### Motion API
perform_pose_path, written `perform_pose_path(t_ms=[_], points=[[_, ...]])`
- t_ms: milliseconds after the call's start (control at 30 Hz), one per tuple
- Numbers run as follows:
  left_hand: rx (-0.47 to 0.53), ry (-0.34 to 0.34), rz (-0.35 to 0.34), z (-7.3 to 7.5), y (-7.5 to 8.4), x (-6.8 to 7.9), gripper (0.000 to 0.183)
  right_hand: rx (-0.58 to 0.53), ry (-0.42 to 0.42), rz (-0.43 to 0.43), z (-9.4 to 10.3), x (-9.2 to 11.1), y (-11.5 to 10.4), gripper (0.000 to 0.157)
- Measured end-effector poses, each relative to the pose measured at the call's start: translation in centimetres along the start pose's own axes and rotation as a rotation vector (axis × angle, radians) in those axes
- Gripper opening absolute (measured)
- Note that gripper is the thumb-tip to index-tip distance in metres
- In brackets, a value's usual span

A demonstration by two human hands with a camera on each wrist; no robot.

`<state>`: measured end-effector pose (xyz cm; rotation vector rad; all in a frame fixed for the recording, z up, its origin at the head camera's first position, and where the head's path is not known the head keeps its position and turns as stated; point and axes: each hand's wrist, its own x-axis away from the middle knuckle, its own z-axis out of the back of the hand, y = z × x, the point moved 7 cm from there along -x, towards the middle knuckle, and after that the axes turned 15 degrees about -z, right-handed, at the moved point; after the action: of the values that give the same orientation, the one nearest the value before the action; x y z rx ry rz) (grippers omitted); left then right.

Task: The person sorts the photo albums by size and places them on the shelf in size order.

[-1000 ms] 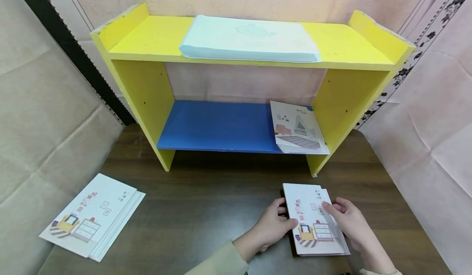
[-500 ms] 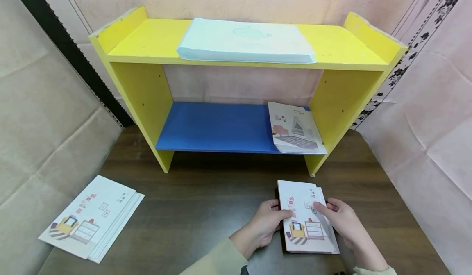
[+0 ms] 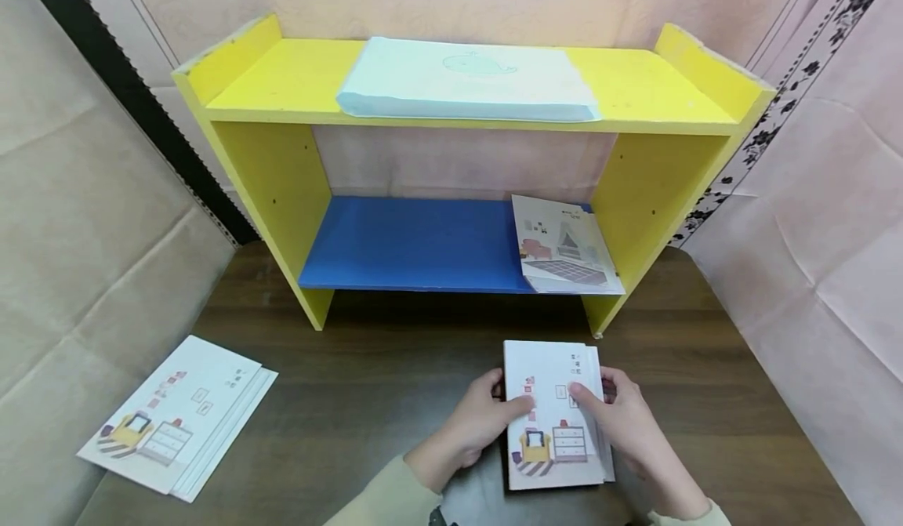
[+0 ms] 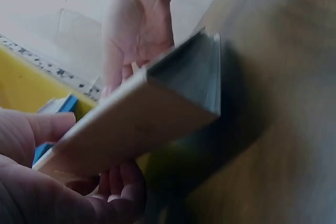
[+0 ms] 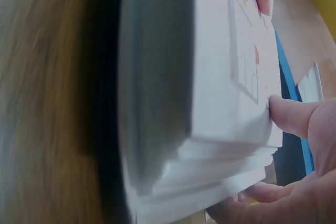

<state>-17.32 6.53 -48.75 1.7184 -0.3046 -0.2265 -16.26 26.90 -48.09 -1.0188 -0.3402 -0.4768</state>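
Note:
Between both hands is a thick white book (image 3: pixel 553 451) with a yellow armchair and a drawer cabinet drawn on its cover. The left hand (image 3: pixel 474 420) grips its left edge, thumb on the cover and fingers curled beneath. On the opposite side the right hand (image 3: pixel 621 424) pinches the book, thumb on top. In the left wrist view the book's spine (image 4: pixel 131 124) faces the camera, raised off the table with a dark shadow below. Loose-looking page edges (image 5: pixel 220 166) show in the right wrist view. A matching white book (image 3: pixel 169 416) lies flat at the left of the table.
A yellow shelf unit (image 3: pixel 247 181) with a blue lower board (image 3: pixel 416 244) stands at the back. A booklet (image 3: pixel 564 248) lies at that board's right end. A pale blue pack with a whale drawing (image 3: pixel 469 79) rests on top. Fabric walls (image 3: pixel 797 275) flank the wooden table (image 3: pixel 367 400).
Both hands have moved to the left with the book, which now stands straighter in the head view. The shelf, its contents and the left-hand book stay where they were.

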Motion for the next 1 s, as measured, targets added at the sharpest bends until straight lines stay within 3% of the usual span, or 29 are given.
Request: perform_pose_path(t_ms=[133, 267, 500, 667, 1000], points=[[-0.038, -0.039, -0.027, 1.8, 1.0, 0.3, 0.051, -0.018, -0.025, 0.011, -1.3, 0.5, -1.1, 0.082], [-0.072, -0.051, -0.006, 3.6, 1.3, 0.7, 0.062, -0.054, -0.057, 0.025, -2.7, 0.6, -2.0, 0.075], [0.007, -0.066, -0.008, 6.1, 2.0, 1.3, 0.059, -0.117, -0.104, 0.041, -4.5, 0.5, -2.9, 0.070], [0.008, -0.077, -0.025, 7.6, 2.8, 1.9, 0.059, -0.190, -0.192, 0.041, -5.6, 0.8, -3.2, 0.069], [0.017, -0.058, -0.033, 10.7, 3.2, 2.3, 0.052, -0.195, -0.387, 0.056, -7.5, 0.9, -2.8, 0.062]])
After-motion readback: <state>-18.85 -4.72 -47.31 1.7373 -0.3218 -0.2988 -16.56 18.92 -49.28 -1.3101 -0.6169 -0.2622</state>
